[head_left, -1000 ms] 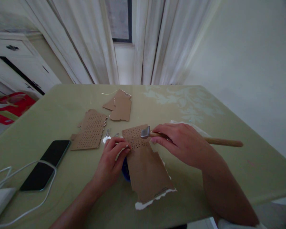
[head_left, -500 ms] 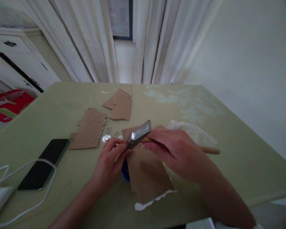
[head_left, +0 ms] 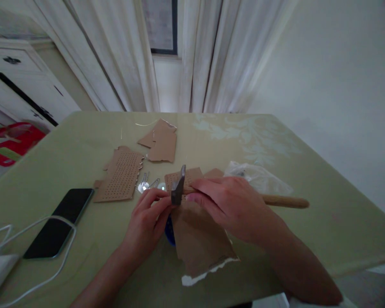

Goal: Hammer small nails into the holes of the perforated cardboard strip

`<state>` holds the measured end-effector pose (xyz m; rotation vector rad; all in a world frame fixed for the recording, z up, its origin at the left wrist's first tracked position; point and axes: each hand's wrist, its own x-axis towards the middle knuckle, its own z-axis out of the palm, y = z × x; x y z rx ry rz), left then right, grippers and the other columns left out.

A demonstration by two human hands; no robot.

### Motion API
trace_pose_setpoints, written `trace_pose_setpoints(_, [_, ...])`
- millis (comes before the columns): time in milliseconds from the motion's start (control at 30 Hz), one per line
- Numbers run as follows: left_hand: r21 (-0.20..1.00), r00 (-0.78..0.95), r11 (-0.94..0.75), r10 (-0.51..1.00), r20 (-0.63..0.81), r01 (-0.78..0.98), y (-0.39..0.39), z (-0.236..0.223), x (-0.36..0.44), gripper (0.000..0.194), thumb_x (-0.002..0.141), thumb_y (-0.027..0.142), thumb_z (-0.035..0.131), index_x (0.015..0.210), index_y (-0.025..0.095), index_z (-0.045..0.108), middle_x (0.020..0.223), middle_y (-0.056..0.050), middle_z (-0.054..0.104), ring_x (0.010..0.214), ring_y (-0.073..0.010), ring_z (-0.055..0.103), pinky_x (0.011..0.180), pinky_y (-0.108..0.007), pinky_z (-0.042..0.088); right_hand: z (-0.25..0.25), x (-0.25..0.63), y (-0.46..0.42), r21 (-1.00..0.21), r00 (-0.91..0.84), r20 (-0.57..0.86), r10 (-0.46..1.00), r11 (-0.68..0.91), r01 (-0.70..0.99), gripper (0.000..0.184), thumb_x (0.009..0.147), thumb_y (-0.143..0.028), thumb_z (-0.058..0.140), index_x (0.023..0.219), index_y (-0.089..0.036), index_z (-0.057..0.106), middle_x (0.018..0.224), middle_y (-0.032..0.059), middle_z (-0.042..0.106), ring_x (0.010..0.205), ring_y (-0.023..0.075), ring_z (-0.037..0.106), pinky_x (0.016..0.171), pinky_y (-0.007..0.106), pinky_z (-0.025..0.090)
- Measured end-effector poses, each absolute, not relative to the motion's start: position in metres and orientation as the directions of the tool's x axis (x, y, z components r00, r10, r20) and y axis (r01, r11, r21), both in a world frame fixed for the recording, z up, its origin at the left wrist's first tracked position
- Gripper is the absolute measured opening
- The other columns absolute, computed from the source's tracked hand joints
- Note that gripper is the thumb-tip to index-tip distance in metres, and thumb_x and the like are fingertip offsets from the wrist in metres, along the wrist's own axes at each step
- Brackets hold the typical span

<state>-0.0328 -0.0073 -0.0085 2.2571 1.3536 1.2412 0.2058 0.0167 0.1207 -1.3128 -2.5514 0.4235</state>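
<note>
My right hand (head_left: 234, 201) is wrapped round the wooden handle of a hammer (head_left: 179, 188), close to its metal head. The head stands at the fingertips of my left hand (head_left: 150, 214). Those fingers are pinched together over the left edge of a brown cardboard piece (head_left: 199, 239); the thin rod seen between them earlier is hidden behind the hammer now. Rows of small holes cover the far part of this cardboard, and its near edge is torn white. Under its left side shows a blue object (head_left: 170, 231), mostly covered.
Left of my hands lie a second perforated cardboard piece (head_left: 120, 177) and a black phone (head_left: 59, 222) crossed by a white cable (head_left: 67, 252). Several metal pins (head_left: 144, 182) lie behind my left hand. Farther back are cardboard scraps (head_left: 163, 145); at right, a clear plastic bag (head_left: 259, 177).
The hammer head has moved left, from above the holes to my left fingertips, tilting on the way. My left hand has stayed nearly in place, its thin rod now covered.
</note>
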Motion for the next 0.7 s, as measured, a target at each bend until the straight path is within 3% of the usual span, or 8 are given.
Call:
trace_pose_setpoints(167, [0.59,0.189,-0.519,0.827,0.53,0.619,-0.008,-0.0101,-0.0325,0.016,0.107,0.025,0.066,0.104,0.027,0.081,0.099,-0.005,0.07,0.092,-0.0211,0.067,0.083,-0.033,0.057,0.1217,0.2098,0.0144,-0.465,-0.533,0.247,0.81,0.581,0.668,0.03,0.12,-0.04,0.055,0.108,-0.022,0.075,0.103,0.0047,0.082,0.089,0.0208,0.075,0.079,0.032,0.048])
trace_pose_setpoints(333, [0.608,0.196,-0.526,0.828,0.525,0.595,-0.0075,-0.0088,-0.0321,0.016,0.105,0.018,0.067,0.095,0.024,0.078,0.098,-0.004,0.069,0.091,-0.0199,0.066,0.081,-0.03,0.054,0.1183,0.2081,0.0137,-0.339,-0.596,0.076,0.799,0.583,0.739,0.027,0.118,-0.041,0.061,0.113,-0.022,0.079,0.102,0.0063,0.083,0.092,0.0251,0.077,0.078,0.036,0.047])
trace_pose_setpoints(500, [0.607,0.189,-0.532,0.823,0.536,0.591,-0.0081,-0.0093,-0.0327,0.012,0.105,0.02,0.071,0.102,0.026,0.081,0.098,-0.003,0.069,0.089,-0.0186,0.066,0.079,-0.029,0.054,0.1202,0.2087,0.0154,-0.424,-0.561,0.186,0.807,0.581,0.695,0.031,0.12,-0.041,0.057,0.107,-0.021,0.077,0.104,0.0058,0.082,0.091,0.0222,0.076,0.079,0.033,0.048])
trace_pose_setpoints(567, [0.603,0.192,-0.537,0.819,0.541,0.59,-0.0081,-0.0094,-0.0328,0.013,0.104,0.018,0.07,0.102,0.025,0.081,0.097,-0.003,0.069,0.089,-0.0185,0.066,0.079,-0.029,0.054,0.1209,0.2082,0.0161,-0.428,-0.566,0.148,0.811,0.568,0.703,0.032,0.119,-0.042,0.057,0.106,-0.021,0.077,0.103,0.0058,0.082,0.09,0.0224,0.075,0.079,0.034,0.048])
trace_pose_setpoints(700, [0.613,0.211,-0.542,0.822,0.529,0.575,-0.0077,-0.009,-0.0329,0.015,0.104,0.015,0.069,0.097,0.024,0.08,0.098,-0.003,0.069,0.089,-0.0179,0.066,0.078,-0.028,0.054,0.1196,0.2055,0.0157,-0.318,-0.586,0.018,0.81,0.561,0.765,0.033,0.118,-0.046,0.059,0.106,-0.022,0.079,0.098,0.0068,0.083,0.087,0.0262,0.076,0.076,0.037,0.047])
